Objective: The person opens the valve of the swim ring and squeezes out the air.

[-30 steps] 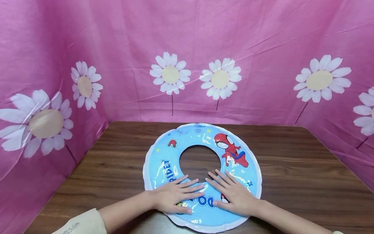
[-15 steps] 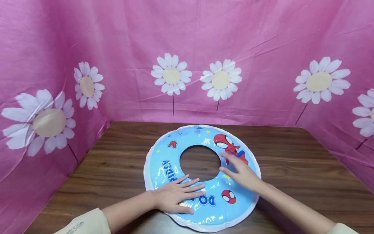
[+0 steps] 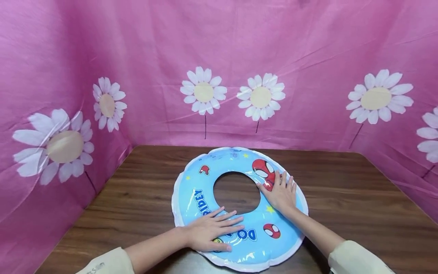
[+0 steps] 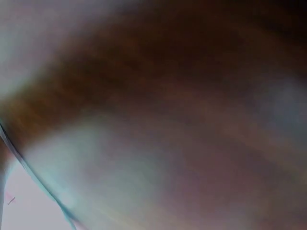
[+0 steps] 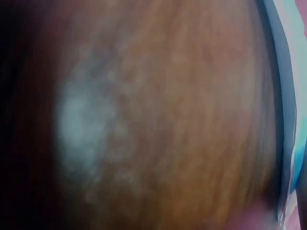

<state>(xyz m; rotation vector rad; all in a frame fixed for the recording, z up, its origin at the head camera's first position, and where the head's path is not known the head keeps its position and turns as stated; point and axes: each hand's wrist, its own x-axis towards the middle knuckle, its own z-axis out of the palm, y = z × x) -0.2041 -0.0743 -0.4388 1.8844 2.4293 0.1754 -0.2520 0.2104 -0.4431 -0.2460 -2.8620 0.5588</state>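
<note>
A light-blue swim ring (image 3: 253, 253) with a white rim and printed cartoon figures lies flat on the table, softly puffed and wrinkled at its edge. Spread over its near-left part, my left hand (image 3: 212, 231) rests palm down with straight fingers, covering some of the printed letters. My right hand (image 3: 281, 193) lies on the ring's right side, fingers stretched away from me over the red masked figure (image 3: 263, 170). Both wrist views are mostly blurred; a strip of the ring's edge shows at the right of the right wrist view.
The brown wood-grain table (image 3: 345, 190) extends on both sides of the ring and shows through its hole. Behind and at the sides hangs a pink cloth (image 3: 308, 45) printed with large white daisies.
My right hand has lifted from the ring's near-right part, moved away from me and settled on its right side, uncovering a small red mask print. The left hand has stayed in place on the ring.
</note>
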